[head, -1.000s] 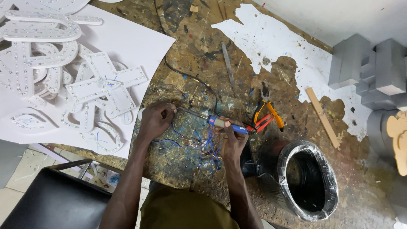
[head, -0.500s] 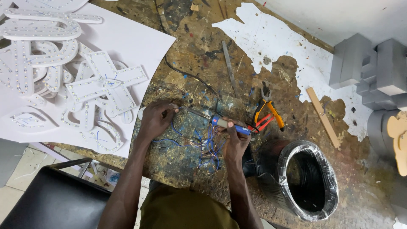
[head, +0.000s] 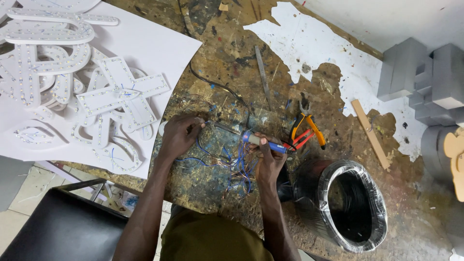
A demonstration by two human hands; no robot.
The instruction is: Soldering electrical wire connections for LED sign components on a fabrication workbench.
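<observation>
In the head view the right hand point(head: 268, 162) is clenched around the blue handle of a soldering iron point(head: 251, 139), whose long axis runs almost level across the paint-stained desk point(head: 212, 63), its thin tip pointing left toward the left hand point(head: 180, 137). That left hand, fingers curled, pinches something small in the tangle of blue wires point(head: 227, 162); what exactly I cannot tell. It lies just beside the tip, so the left hand is nearer the joint.
</observation>
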